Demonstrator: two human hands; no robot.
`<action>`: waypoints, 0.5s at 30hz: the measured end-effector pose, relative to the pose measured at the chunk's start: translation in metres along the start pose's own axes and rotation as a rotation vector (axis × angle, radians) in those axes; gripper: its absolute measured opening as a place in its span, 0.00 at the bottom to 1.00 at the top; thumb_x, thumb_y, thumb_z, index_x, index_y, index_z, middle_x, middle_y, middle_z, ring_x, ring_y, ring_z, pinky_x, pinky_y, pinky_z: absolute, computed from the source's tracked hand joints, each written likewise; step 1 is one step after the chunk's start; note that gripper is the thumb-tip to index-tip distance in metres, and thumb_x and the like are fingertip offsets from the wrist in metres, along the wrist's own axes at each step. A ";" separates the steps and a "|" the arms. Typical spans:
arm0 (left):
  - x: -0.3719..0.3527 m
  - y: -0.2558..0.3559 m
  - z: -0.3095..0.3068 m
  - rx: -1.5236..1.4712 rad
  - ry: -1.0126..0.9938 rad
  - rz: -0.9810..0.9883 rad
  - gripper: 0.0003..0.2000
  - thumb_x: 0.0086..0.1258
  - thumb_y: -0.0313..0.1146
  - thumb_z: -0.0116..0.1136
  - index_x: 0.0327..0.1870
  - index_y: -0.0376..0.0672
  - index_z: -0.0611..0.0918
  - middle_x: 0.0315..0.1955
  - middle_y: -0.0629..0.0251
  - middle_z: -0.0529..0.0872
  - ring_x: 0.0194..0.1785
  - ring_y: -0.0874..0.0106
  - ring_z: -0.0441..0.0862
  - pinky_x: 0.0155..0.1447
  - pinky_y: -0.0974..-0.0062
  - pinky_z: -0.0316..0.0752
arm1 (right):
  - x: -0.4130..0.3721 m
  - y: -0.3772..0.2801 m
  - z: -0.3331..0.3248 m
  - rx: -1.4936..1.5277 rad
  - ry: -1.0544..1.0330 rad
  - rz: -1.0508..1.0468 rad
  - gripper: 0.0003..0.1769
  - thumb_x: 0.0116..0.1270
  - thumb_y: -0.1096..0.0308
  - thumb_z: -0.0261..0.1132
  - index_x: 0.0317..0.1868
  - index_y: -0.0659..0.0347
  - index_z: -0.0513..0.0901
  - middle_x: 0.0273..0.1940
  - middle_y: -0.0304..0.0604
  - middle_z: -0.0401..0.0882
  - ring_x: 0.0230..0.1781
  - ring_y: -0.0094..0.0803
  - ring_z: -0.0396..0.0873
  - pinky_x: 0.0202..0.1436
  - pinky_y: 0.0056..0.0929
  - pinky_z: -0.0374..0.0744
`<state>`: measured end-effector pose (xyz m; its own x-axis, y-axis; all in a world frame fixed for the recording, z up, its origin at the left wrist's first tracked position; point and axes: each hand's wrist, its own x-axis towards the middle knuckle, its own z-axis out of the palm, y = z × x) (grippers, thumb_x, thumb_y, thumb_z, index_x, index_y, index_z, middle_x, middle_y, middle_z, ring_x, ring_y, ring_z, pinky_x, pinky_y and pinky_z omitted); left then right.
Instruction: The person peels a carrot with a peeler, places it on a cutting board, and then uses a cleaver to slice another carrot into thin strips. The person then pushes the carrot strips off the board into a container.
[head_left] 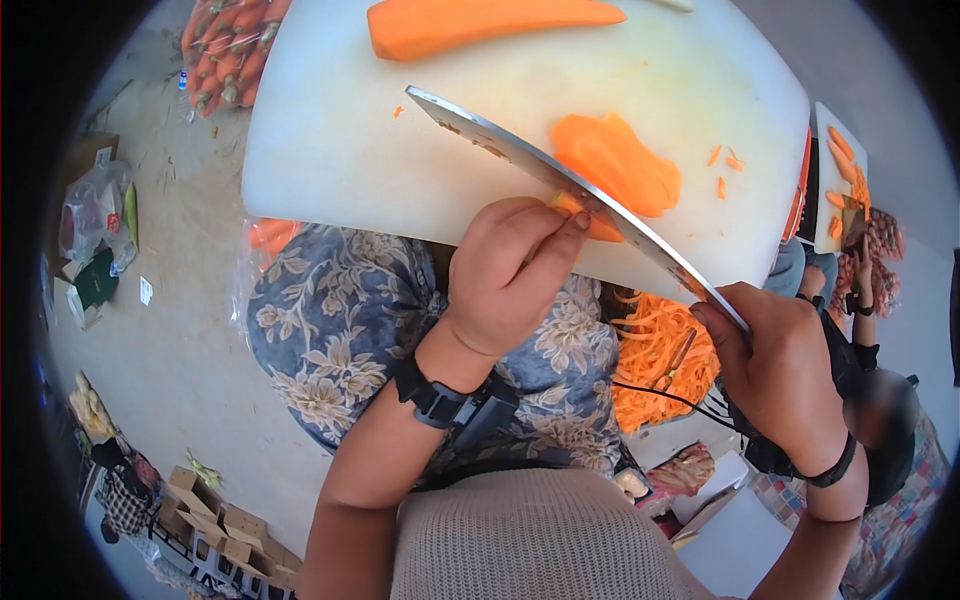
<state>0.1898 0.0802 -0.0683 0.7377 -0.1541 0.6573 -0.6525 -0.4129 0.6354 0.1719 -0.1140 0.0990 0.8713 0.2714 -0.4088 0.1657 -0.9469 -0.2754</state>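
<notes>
A light knit top [530,540] fills the bottom of the view, above it the wearer's flowered trousers [335,325]. The left hand [510,265], with a black strap [440,400] at the wrist, reaches to the near side of a white cutting board [340,150]. Its fingers are pinched together on a short carrot piece [606,228], which lies on the board near that side. The right hand [785,365] has its fingers closed round the handle end of a wide knife [570,187]. The blade slants across the board and stands against the carrot piece; how far it has gone in is hidden.

Just beyond the blade, thin carrot slices [620,165] lie overlapping in a flat pile, with a few small scraps [721,187] to their right. A long peeled carrot [480,28] lies along the far part of the board. Below the board, between the trousers and the right hand, is a heap of carrot shreds [660,350].

A clear bag of carrots [230,50] stands on the floor [190,280] at upper left. At the right, another person [885,440] sits near a second board [828,120] with carrots.
</notes>
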 end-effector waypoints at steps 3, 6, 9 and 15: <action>-0.002 -0.002 0.003 -0.009 0.030 0.002 0.08 0.55 0.19 0.68 0.36 0.36 0.84 0.35 0.60 0.81 0.38 0.60 0.80 0.39 0.68 0.78 | 0.003 0.000 -0.001 -0.014 -0.005 0.002 0.09 0.55 0.76 0.69 0.38 0.63 0.81 0.25 0.50 0.80 0.26 0.47 0.81 0.30 0.41 0.78; -0.004 -0.002 0.004 -0.033 0.028 -0.007 0.08 0.55 0.20 0.68 0.35 0.35 0.84 0.36 0.60 0.81 0.38 0.59 0.81 0.38 0.67 0.78 | 0.006 -0.003 -0.002 -0.006 -0.024 0.032 0.08 0.56 0.75 0.69 0.37 0.63 0.81 0.25 0.50 0.80 0.26 0.48 0.81 0.29 0.41 0.78; -0.004 -0.001 0.005 -0.033 0.032 -0.043 0.07 0.55 0.19 0.69 0.34 0.35 0.83 0.36 0.60 0.82 0.38 0.60 0.81 0.38 0.67 0.78 | 0.009 -0.004 -0.002 0.006 -0.035 0.059 0.06 0.59 0.74 0.68 0.36 0.64 0.81 0.24 0.51 0.80 0.25 0.49 0.81 0.28 0.41 0.77; -0.009 -0.001 0.007 -0.035 0.023 -0.078 0.10 0.52 0.17 0.69 0.35 0.36 0.85 0.39 0.61 0.81 0.41 0.62 0.81 0.43 0.69 0.78 | 0.019 -0.006 0.002 0.012 -0.016 0.032 0.06 0.62 0.71 0.68 0.34 0.64 0.80 0.21 0.52 0.78 0.22 0.50 0.80 0.26 0.42 0.76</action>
<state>0.1849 0.0754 -0.0780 0.7829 -0.1021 0.6137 -0.5988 -0.3914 0.6987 0.1861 -0.1026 0.0909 0.8683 0.2443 -0.4316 0.1325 -0.9529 -0.2727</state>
